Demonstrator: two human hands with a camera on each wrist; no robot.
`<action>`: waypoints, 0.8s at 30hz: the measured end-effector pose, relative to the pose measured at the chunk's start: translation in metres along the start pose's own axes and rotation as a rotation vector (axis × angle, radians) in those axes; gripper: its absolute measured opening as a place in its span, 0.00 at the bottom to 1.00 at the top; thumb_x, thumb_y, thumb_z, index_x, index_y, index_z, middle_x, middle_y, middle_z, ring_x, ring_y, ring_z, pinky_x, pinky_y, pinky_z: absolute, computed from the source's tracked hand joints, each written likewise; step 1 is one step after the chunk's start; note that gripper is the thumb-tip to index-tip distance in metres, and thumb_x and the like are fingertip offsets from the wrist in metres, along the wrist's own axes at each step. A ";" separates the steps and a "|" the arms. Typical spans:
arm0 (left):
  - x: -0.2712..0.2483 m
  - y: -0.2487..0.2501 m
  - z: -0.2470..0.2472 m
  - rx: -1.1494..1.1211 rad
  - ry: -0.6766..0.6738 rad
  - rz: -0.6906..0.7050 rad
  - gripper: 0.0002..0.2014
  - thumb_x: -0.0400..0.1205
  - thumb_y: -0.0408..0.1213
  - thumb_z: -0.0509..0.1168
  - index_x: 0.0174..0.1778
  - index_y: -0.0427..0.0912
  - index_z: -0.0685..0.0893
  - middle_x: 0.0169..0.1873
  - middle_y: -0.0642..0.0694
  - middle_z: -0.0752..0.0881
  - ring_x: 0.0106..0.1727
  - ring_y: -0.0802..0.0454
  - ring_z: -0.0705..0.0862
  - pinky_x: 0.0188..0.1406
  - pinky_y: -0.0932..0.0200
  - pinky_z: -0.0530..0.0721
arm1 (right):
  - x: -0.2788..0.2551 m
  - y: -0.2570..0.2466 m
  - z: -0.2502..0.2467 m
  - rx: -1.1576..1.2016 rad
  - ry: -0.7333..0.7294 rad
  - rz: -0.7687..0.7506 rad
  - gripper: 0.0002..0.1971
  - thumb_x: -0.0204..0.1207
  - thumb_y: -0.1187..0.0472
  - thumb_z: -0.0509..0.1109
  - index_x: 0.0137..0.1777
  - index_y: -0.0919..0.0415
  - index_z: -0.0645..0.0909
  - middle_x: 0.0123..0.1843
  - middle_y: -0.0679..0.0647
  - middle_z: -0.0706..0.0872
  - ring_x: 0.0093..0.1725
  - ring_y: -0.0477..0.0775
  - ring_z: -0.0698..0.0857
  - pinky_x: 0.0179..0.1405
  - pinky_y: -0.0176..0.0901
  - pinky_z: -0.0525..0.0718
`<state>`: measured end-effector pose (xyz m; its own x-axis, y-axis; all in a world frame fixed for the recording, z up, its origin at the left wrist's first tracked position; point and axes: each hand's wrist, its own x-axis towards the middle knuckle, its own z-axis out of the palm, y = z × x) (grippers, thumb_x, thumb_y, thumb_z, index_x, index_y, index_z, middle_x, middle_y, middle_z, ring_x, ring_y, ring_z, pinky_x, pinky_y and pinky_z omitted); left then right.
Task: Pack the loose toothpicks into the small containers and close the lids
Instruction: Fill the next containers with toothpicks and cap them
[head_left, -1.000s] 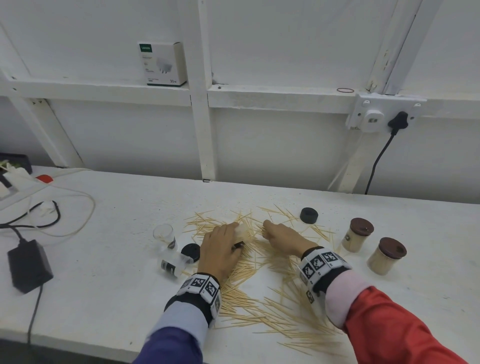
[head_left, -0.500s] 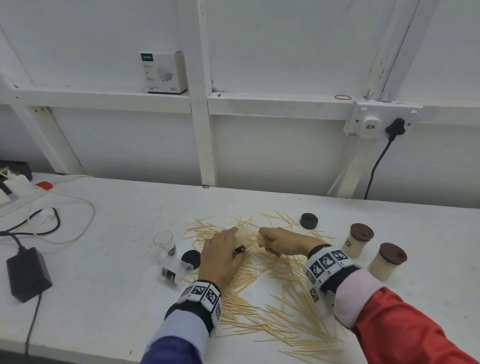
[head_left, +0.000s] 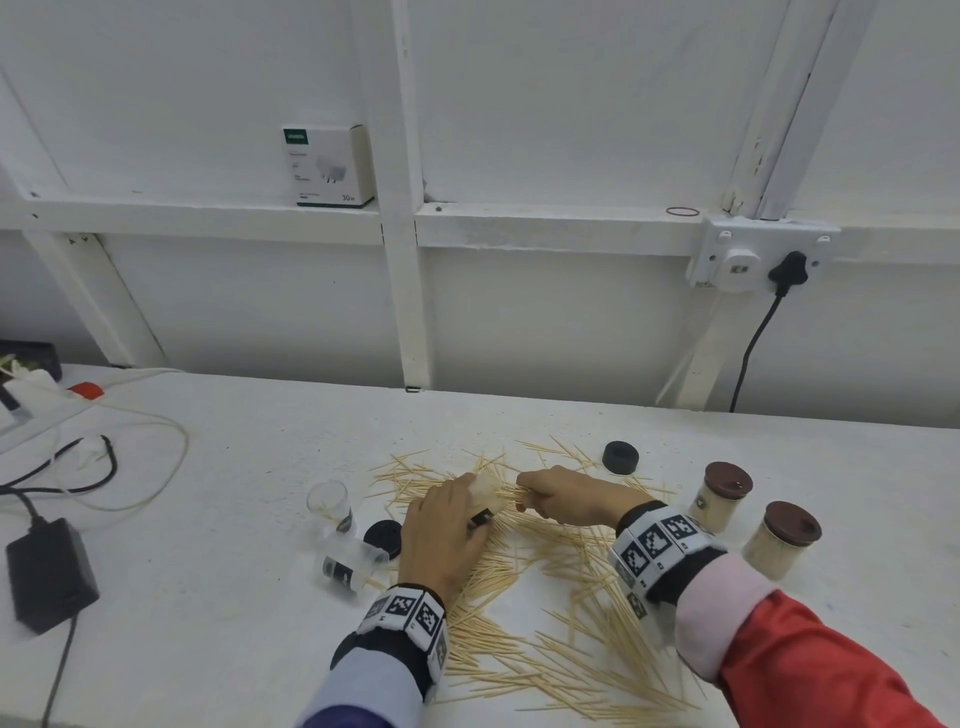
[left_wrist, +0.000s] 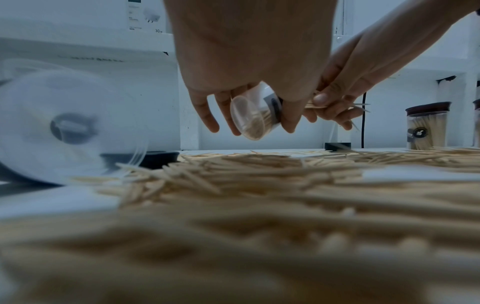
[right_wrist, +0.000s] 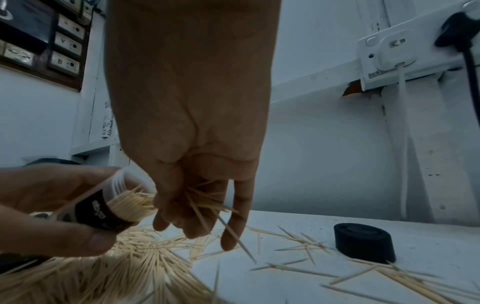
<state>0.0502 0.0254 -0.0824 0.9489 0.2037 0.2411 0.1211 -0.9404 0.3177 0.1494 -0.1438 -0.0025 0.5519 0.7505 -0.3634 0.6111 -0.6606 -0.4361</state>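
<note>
- A white box (head_left: 328, 165) stands on the wall ledge; its front reads "30w" at the lower corner under a green brand tab too small to read.
- On the far wall in the right wrist view, a dark panel of switches (right_wrist: 66, 45) shows the letters "Y" and "B".
- The left hand (head_left: 448, 530) has its fingers and thumb wrapped round a clear container (right_wrist: 114, 202), tipped on its side with the mouth turned to the right hand; a dark label band circles it, the print blurred.
- The right hand (head_left: 569, 499) is curled, pinching a bundle of toothpicks (right_wrist: 197, 197) at the container's mouth; some ends already sit inside, others stick out between the fingers.
- Loose toothpicks (head_left: 545, 613) lie scattered over the white desk (head_left: 218, 519) under and in front of both hands.
- Left of the hands, one empty container (head_left: 328, 501) stands upright and another (head_left: 348, 564) lies on its side, a black lid (head_left: 384, 538) beside them.
- A second black lid (head_left: 620, 457) lies beyond the right hand.
- Two filled containers with brown lids (head_left: 724, 496) (head_left: 782, 540) stand closed to the right, each with a small dark logo label.
- Both wrists carry bands of black-and-white square markers (head_left: 657, 545).
</note>
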 end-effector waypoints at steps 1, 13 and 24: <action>0.000 0.000 0.000 -0.003 -0.004 0.004 0.29 0.82 0.55 0.60 0.78 0.52 0.65 0.68 0.55 0.77 0.69 0.53 0.74 0.67 0.54 0.69 | 0.000 0.000 0.000 -0.017 -0.004 -0.001 0.07 0.86 0.66 0.52 0.46 0.61 0.68 0.62 0.53 0.84 0.41 0.46 0.74 0.44 0.44 0.71; -0.003 0.004 -0.007 -0.021 0.015 -0.024 0.29 0.81 0.53 0.60 0.78 0.51 0.66 0.67 0.54 0.78 0.68 0.52 0.75 0.64 0.54 0.69 | 0.003 -0.001 0.002 -0.096 0.009 -0.017 0.09 0.87 0.62 0.55 0.47 0.64 0.72 0.48 0.53 0.81 0.43 0.52 0.75 0.38 0.44 0.69; -0.004 0.005 -0.003 -0.071 -0.032 0.089 0.28 0.81 0.52 0.63 0.77 0.52 0.67 0.67 0.56 0.78 0.68 0.54 0.74 0.67 0.57 0.69 | 0.005 -0.008 -0.002 -0.272 0.100 -0.015 0.09 0.86 0.64 0.57 0.44 0.58 0.73 0.44 0.54 0.78 0.44 0.55 0.75 0.42 0.46 0.70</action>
<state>0.0460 0.0210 -0.0788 0.9638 0.1107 0.2426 0.0163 -0.9326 0.3606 0.1489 -0.1345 0.0010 0.5870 0.7635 -0.2694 0.7417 -0.6405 -0.1991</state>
